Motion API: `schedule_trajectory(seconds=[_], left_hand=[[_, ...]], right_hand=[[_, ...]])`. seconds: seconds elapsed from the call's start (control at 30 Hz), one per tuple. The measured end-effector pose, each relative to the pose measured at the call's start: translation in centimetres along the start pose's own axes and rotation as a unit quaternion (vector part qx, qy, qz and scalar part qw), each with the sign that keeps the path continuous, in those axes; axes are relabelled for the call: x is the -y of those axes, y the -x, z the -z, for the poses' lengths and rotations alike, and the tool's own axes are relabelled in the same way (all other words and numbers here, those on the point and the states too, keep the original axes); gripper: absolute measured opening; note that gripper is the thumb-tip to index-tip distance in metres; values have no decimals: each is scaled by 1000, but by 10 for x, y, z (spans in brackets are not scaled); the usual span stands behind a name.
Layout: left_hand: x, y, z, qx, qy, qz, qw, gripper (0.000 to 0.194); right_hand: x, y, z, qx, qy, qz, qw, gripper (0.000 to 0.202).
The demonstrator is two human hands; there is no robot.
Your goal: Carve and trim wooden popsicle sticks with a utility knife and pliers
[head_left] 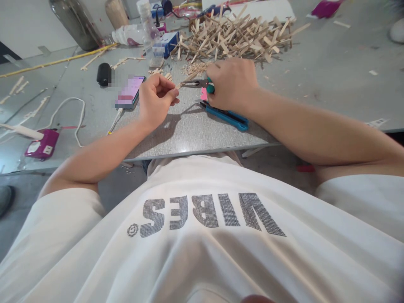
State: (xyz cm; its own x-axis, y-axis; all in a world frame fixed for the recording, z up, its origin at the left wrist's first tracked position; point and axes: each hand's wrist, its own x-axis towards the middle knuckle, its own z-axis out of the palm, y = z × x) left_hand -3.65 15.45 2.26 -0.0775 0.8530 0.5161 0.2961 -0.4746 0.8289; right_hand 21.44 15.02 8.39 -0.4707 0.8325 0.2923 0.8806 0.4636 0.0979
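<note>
My right hand (232,82) is closed round the green handles of long-nose pliers (197,83), whose jaws point left. Between the thumb and fingers of my left hand (159,99) is a small wooden stick (179,86), with the plier tips at its end. Whether the jaws are fully closed on the stick is too small to tell. Below my right hand a blue utility knife (227,116) lies on the table, its blade toward the left. A bit of pink paper (203,94) shows beside the pliers. Small wood chips (194,68) are scattered just beyond.
A large heap of wooden sticks (233,38) lies at the back. A clear plastic bottle (151,38) stands beside a blue box (168,44). Left of my hand are a phone (130,92) on a white cable, a black case (104,74) and a purple glue-stick-like block (42,144).
</note>
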Motion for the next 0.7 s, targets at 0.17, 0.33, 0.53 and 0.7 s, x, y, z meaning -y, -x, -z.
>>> schedule_trajectory(seconds=[0.17, 0.33, 0.53, 0.7], left_hand=[[-2, 0, 1, 1, 2, 4, 1000, 30], [-8, 1, 1, -2, -7, 24, 1000, 27], [-5, -2, 4, 37, -11, 25, 999, 33], [-12, -12, 11, 7, -30, 43, 999, 37]], right_hand=[[-2, 1, 0, -10, 1, 23, 1000, 50], [-4, -1, -5, -24, -2, 21, 999, 40], [-13, -11, -24, -34, -23, 30, 999, 23], [-17, -18, -23, -34, -51, -1, 998, 20]])
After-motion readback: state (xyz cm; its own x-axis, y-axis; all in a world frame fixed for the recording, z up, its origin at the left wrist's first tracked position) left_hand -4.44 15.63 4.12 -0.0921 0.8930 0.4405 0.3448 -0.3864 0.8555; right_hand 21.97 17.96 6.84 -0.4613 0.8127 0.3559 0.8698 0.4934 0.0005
